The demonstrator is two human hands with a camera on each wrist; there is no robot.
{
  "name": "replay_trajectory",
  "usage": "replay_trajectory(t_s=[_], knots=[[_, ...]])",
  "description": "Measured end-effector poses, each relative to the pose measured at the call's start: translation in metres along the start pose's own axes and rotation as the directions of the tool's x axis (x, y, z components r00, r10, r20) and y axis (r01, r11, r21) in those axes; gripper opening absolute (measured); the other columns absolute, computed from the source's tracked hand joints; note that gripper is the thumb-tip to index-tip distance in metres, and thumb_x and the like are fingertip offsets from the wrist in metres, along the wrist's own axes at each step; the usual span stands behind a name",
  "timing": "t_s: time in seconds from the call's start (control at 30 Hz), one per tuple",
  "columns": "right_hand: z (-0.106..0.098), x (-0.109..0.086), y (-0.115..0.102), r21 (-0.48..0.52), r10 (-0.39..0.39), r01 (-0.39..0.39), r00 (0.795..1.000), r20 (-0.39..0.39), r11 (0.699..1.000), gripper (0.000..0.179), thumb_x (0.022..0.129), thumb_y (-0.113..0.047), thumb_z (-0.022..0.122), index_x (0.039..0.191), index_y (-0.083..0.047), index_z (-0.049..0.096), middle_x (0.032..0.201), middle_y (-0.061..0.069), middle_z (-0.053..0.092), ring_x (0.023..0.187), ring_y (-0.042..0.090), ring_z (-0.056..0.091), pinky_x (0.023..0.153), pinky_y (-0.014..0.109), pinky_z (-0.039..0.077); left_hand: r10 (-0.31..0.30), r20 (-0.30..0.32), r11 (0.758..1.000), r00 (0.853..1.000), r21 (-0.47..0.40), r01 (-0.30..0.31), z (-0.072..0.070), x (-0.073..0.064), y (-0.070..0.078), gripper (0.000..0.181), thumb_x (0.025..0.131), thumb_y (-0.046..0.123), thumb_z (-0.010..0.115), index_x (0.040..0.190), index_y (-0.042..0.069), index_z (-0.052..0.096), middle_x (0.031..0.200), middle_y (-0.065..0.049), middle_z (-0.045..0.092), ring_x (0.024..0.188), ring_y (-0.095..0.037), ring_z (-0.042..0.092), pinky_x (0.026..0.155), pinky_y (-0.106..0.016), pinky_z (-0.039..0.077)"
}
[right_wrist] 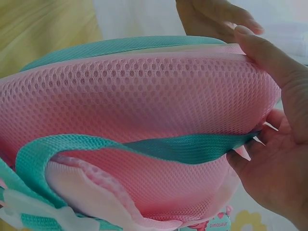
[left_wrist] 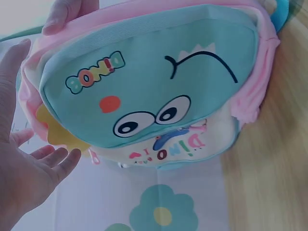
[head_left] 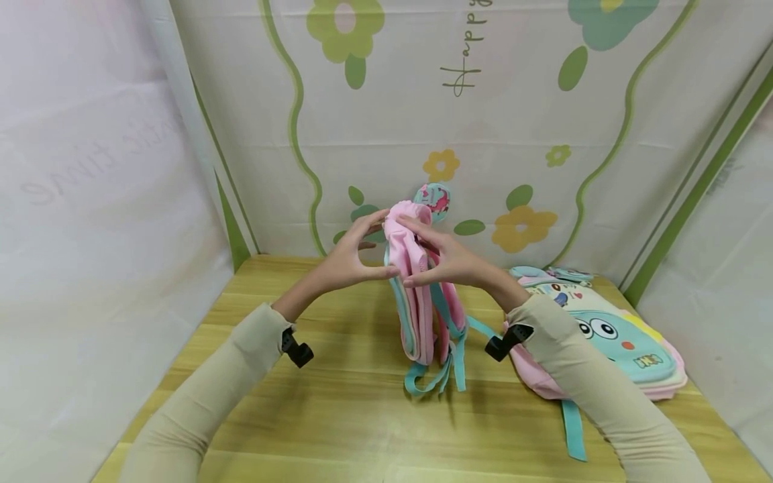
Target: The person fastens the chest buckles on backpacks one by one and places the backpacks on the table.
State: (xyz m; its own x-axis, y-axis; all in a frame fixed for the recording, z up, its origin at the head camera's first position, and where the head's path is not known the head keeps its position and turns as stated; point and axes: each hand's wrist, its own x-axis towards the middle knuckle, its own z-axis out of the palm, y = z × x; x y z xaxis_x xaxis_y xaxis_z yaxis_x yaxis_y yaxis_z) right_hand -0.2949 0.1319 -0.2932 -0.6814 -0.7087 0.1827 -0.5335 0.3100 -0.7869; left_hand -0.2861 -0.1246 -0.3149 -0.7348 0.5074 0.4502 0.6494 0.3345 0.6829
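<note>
A pink and teal backpack point(head_left: 423, 308) stands narrow side up near the table's middle, its straps hanging toward the tabletop. Along its front my left hand point(head_left: 350, 258) arches with spread fingers; in the left wrist view they lie beside the dinosaur-face pocket point(left_wrist: 139, 86), with no grip seen. At the back panel, my right hand point(head_left: 453, 261) holds the upper edge. In the right wrist view its thumb rests on the edge and its fingers bend at the teal strap point(right_wrist: 187, 147), their tips partly hidden. A round teal tag point(head_left: 433, 199) hangs behind the bag.
A second backpack point(head_left: 628, 342) of the same design lies face up at the table's right, its teal strap point(head_left: 574, 429) trailing toward the front. A flowered cloth point(head_left: 386, 100) hangs behind the wooden table point(head_left: 338, 416), with more cloth at both sides.
</note>
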Motion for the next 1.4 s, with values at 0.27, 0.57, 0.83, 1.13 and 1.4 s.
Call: replay_trajectory(t_s=[0.27, 0.57, 0.83, 1.13, 1.4], knots=[[0.003, 0.002, 0.001, -0.031, -0.02, 0.02, 1.0, -0.011, 0.999, 0.11, 0.081, -0.022, 0.088, 0.163, -0.037, 0.015, 0.17, -0.017, 0.011, 0.157, 0.013, 0.016, 0.122, 0.052, 0.031, -0.014, 0.015, 0.997, 1.0, 0.074, 0.012, 0.0, 0.011, 0.005, 0.105, 0.08, 0.037, 0.087, 0.162, 0.018, 0.025, 0.165, -0.006, 0.026, 0.148, -0.023, 0.034, 0.112, -0.046, 0.046], [0.006, 0.002, 0.003, -0.037, -0.044, 0.044, 0.999, -0.003, 0.998, 0.113, 0.083, -0.023, 0.087, 0.164, -0.034, 0.009, 0.172, -0.01, 0.006, 0.158, 0.017, 0.015, 0.122, 0.053, 0.03, 0.01, 0.025, 0.996, 1.0, 0.086, -0.012, -0.002, 0.014, 0.004, 0.103, 0.079, 0.035, 0.087, 0.161, 0.014, 0.028, 0.169, -0.006, 0.019, 0.152, -0.025, 0.028, 0.113, -0.05, 0.044], [0.006, 0.0, 0.007, -0.021, -0.046, 0.046, 0.999, 0.002, 0.999, 0.118, 0.082, -0.022, 0.087, 0.164, -0.036, 0.004, 0.172, -0.01, 0.003, 0.158, 0.018, 0.014, 0.124, 0.052, 0.027, 0.024, 0.04, 0.995, 0.999, 0.096, -0.028, -0.005, 0.015, 0.003, 0.097, 0.079, 0.033, 0.087, 0.158, 0.012, 0.035, 0.166, -0.007, 0.025, 0.149, -0.024, 0.032, 0.112, -0.051, 0.045], [0.009, -0.006, 0.012, -0.075, -0.021, 0.02, 1.0, -0.007, 0.997, 0.121, 0.08, -0.027, 0.089, 0.165, -0.031, 0.003, 0.172, -0.007, 0.002, 0.158, 0.027, 0.016, 0.125, 0.053, 0.023, 0.015, 0.033, 0.993, 0.999, 0.115, -0.018, -0.011, 0.011, 0.003, 0.093, 0.077, 0.031, 0.089, 0.154, 0.01, 0.041, 0.164, -0.009, 0.03, 0.146, -0.026, 0.037, 0.109, -0.047, 0.048], [0.011, -0.01, 0.014, -0.143, 0.011, -0.012, 1.0, -0.009, 0.99, 0.124, 0.077, -0.033, 0.091, 0.165, -0.031, 0.004, 0.172, -0.009, 0.002, 0.159, 0.025, 0.011, 0.124, 0.057, 0.022, 0.014, 0.031, 0.995, 0.999, 0.094, -0.017, -0.017, 0.008, 0.004, 0.092, 0.074, 0.026, 0.092, 0.15, 0.007, 0.045, 0.16, -0.011, 0.035, 0.144, -0.027, 0.038, 0.108, -0.048, 0.048]])
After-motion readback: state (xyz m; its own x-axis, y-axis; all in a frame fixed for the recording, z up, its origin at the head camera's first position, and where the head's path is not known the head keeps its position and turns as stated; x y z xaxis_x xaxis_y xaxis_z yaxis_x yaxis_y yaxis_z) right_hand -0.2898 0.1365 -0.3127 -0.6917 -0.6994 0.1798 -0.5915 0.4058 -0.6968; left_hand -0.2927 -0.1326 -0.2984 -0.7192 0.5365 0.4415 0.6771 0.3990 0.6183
